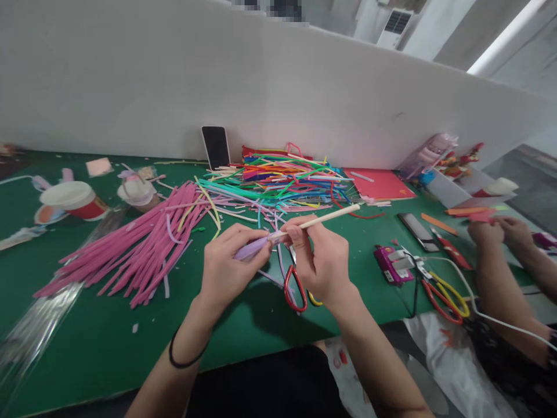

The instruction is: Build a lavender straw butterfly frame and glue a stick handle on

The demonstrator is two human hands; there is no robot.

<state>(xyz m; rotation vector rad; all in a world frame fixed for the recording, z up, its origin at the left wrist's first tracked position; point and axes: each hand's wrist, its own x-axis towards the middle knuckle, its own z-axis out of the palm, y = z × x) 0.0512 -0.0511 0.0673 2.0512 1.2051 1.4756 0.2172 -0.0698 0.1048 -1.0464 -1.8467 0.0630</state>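
Note:
In the middle of the head view, my left hand (224, 264) pinches a flattened lavender piece (251, 249), which looks like pipe cleaner. My right hand (326, 258) is closed on a pale cream pipe cleaner (334, 215), whose free end points up to the right. The cream stem's other end meets the lavender piece between both hands; whether they are joined I cannot tell. Beneath my right hand lie scissors with a red handle (286, 290), partly covered. Lavender strips (281, 261) lie on the table below my fingers.
Pink pipe cleaners (126, 249) spread over the green table (174, 337) at left, near paper cups (73, 200). Behind are a mixed-colour pile (278, 177) and a phone (216, 147). At right are a purple device (391, 265), more scissors (444, 299) and a co-worker's hands (487, 232).

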